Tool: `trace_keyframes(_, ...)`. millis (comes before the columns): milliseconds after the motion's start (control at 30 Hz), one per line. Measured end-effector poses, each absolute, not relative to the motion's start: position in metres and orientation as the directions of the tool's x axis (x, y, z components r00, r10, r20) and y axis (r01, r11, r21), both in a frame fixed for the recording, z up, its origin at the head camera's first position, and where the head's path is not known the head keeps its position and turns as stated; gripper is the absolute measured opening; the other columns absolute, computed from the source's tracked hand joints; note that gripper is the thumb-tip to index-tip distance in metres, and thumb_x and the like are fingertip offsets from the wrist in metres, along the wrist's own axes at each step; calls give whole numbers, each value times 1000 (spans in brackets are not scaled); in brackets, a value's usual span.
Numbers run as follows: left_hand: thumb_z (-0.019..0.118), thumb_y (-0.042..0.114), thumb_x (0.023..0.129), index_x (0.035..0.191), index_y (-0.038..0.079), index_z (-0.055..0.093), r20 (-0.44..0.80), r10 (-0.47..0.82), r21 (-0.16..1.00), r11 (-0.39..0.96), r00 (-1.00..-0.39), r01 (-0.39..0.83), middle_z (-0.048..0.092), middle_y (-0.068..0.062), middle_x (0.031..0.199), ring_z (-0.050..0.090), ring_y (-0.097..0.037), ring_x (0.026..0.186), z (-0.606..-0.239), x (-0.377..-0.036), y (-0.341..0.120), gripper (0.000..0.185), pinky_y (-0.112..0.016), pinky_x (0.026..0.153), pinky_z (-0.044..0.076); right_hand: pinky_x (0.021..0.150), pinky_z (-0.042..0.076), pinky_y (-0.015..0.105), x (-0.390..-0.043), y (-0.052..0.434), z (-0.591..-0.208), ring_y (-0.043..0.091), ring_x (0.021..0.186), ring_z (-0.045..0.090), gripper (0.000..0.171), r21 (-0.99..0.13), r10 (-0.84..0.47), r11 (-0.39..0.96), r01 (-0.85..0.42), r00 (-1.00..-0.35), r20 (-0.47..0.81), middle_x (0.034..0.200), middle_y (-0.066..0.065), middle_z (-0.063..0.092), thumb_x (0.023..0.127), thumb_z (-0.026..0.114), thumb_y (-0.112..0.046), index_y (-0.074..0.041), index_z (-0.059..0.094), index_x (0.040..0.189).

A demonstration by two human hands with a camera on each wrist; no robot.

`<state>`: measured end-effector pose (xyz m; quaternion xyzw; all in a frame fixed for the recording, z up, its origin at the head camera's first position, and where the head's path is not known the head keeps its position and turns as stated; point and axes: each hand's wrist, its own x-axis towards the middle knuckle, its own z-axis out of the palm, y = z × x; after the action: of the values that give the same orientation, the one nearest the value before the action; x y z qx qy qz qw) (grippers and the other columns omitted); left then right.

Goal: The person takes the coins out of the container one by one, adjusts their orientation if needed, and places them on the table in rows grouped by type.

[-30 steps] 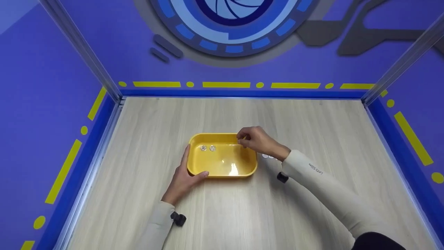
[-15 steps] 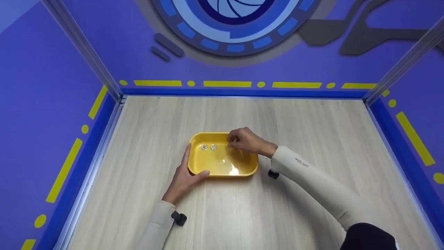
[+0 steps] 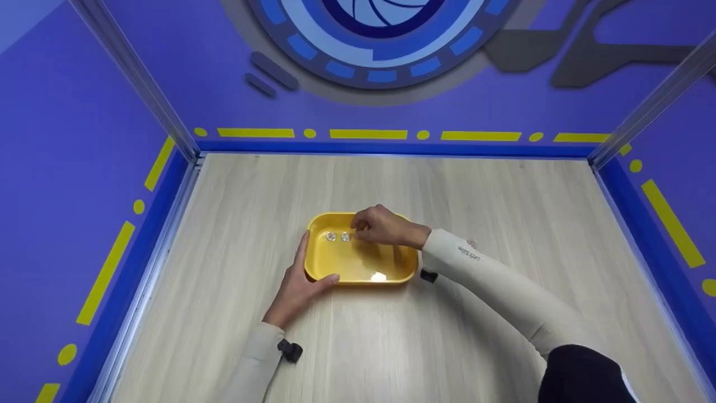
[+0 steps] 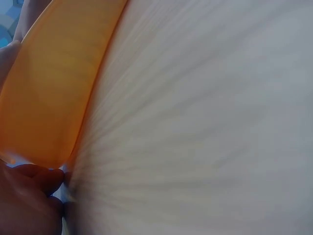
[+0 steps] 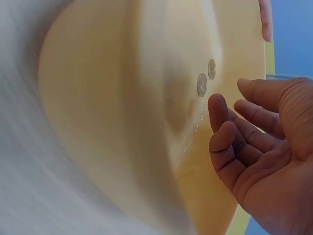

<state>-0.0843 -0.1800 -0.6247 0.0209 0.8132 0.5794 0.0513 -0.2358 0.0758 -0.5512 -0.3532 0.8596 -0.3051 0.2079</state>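
Note:
A yellow rectangular tray (image 3: 386, 268) stands on the table. My left hand (image 3: 296, 291) holds its left end, thumb over the near rim and fingers along the outer side; the left wrist view catches part of that hand (image 4: 29, 196) against the tray wall (image 4: 54, 78). Two coins, one on the left (image 3: 330, 237) and one on the right (image 3: 345, 237), lie side by side towards the tray's back. Just right of them is my right hand (image 3: 386, 225), fingers bent and thumb near the index finger. Whether a small thing sits between the fingertips is hidden.
One pale round piece (image 3: 471, 243) shows beyond my right sleeve (image 3: 492, 280), outside the tray. The wooden table (image 3: 251, 196) is bounded by a blue wall (image 3: 224, 106) at the back and more walls at both sides.
My right hand has moved left across the tray, from its right rim to beside the two coins. Left hand and tray keep their places.

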Motion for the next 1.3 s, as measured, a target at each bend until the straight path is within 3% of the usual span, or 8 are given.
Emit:
trace_keyframes(200, 92, 46, 90, 179, 37, 7, -50, 98, 945, 328, -994, -15, 49, -9, 169, 57, -24, 142, -624, -84, -181, 124, -53, 122, 39, 81, 63, 34, -241, 62, -558, 18, 88, 71, 30, -648, -761, 562, -514, -629, -161, 117, 13, 80, 106, 76, -15, 2, 77, 130)
trace_keyframes(533, 92, 48, 89, 179, 37, 6, -52, 96, 939, 345, -994, -16, 48, -9, 170, 57, -24, 143, -624, -84, -180, 125, -52, 122, 39, 83, 63, 36, -243, 52, -559, 20, 89, 72, 23, -613, -756, 586, -530, -630, -177, 115, 16, 81, 104, 76, -10, 3, 80, 123)
trace_keyframes(800, 92, 50, 88, 179, 38, 6, -55, 92, 935, 354, -994, -19, 51, -9, 167, 57, -22, 142, -623, -85, -182, 126, -49, 122, 40, 72, 59, 31, -247, 42, -556, 15, 78, 68, 22, -561, -771, 602, -568, -597, -223, 108, 14, 81, 103, 75, -9, 2, 82, 120)
trace_keyframes(1133, 91, 52, 89, 178, 39, 6, -50, 94, 937, 349, -994, -14, 47, -8, 170, 56, -21, 142, -623, -85, -181, 125, -49, 122, 39, 78, 61, 33, -245, 40, -560, 16, 81, 66, 20, -536, -803, 575, -619, -554, -221, 112, 13, 81, 104, 73, -5, 1, 81, 121)
trace_keyframes(1300, 92, 54, 88, 178, 42, 6, -67, 86, 936, 349, -994, -33, 44, -6, 173, 52, -20, 147, -625, -85, -181, 125, -47, 124, 37, 71, 55, 28, -243, 39, -561, 15, 78, 63, 17, -546, -803, 578, -607, -543, -245, 105, 8, 78, 102, 76, -5, -3, 81, 117)
